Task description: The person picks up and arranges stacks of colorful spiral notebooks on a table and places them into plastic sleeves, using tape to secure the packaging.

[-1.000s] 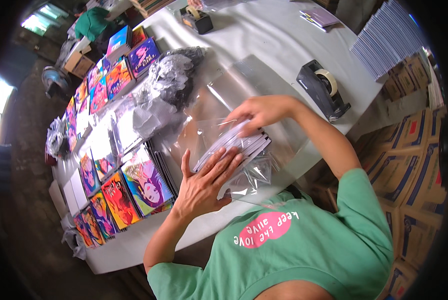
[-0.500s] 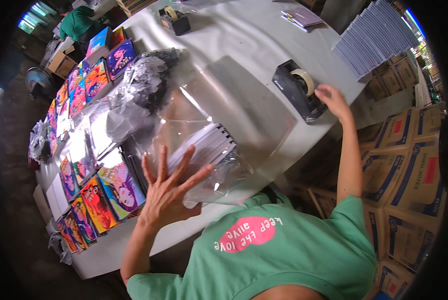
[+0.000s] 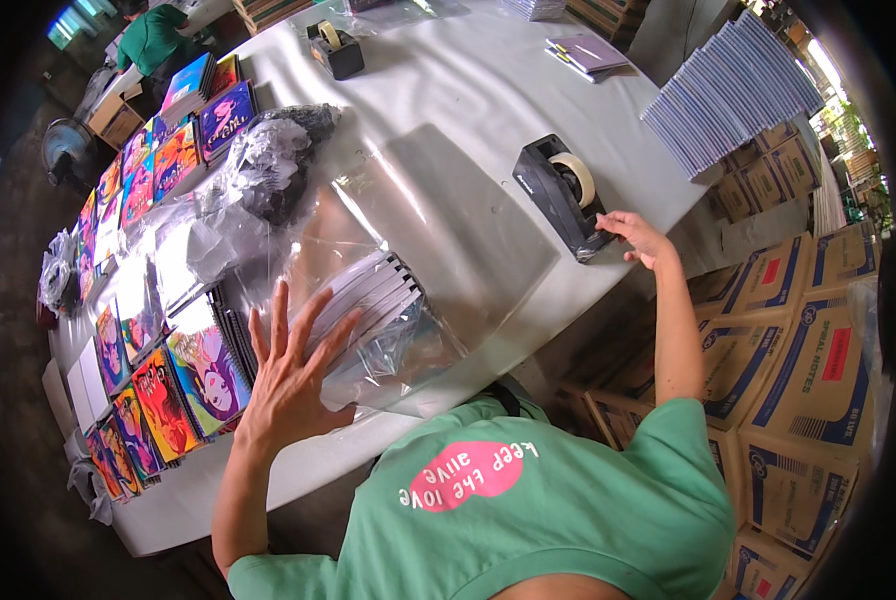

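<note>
My left hand (image 3: 303, 368) is spread open, palm down, over the near left part of a stack of spiral notebooks (image 3: 373, 295). Clear plastic film (image 3: 448, 345) lies over and around that stack and reaches across the table's near edge. Whether my palm presses on the film or hovers just above it, I cannot tell. My right hand (image 3: 638, 240) is at the near end of a black tape dispenser (image 3: 558, 205), thumb and fingertips pinched together. A pale tape roll (image 3: 574, 180) sits in the dispenser. Anything between those fingertips is too small to make out.
Colourful notebooks (image 3: 168, 400) cover the table's left side, beside crumpled plastic (image 3: 273, 160). A second tape dispenser (image 3: 336, 50) and thin purple notebooks (image 3: 588, 55) lie farther back. Cardboard boxes (image 3: 798, 370) and a tall notebook stack (image 3: 733, 95) stand at right. A person (image 3: 153, 40) works far left.
My right hand has moved from beside the tape roll to the dispenser's near end. My left hand stays spread over the wrapped stack. The whole view has shifted slightly.
</note>
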A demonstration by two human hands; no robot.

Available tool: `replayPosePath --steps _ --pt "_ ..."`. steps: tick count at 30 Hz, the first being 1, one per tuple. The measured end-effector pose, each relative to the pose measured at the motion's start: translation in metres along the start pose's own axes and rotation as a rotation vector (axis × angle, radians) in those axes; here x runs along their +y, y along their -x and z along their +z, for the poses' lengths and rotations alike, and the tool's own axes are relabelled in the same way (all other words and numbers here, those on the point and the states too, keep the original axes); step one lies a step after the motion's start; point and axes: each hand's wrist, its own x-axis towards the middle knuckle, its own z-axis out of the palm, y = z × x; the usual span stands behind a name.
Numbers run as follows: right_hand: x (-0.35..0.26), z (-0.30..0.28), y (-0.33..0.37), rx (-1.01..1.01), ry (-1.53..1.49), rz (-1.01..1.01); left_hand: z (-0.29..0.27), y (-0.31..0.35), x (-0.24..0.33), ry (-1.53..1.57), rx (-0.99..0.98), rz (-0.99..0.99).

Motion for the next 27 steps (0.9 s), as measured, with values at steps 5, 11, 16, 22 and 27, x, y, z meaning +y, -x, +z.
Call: replayPosePath --steps 5,11,16,22,27 --pt "0.039 -0.001 -0.002 -0.099 -0.448 -0.311 -0.001 0.000 -0.004 -0.014 -0.078 0.026" --pt "0.091 -0.002 0.005 0.570 0.324 -0.365 0.001 0.002 -0.005 -0.025 -0.083 0.042" --pt "-0.022 0.027 0.060 0.609 0.071 -0.454 0.007 0.002 -0.006 -0.008 -0.041 0.069" --pt "-0.198 0.171 0.125 -0.630 0.194 -0.736 0.009 0.005 -0.009 -0.038 -0.041 0.051" --pt "-0.218 0.244 0.113 -0.491 0.739 -0.890 0.005 0.001 -0.007 -0.056 -0.054 0.077"
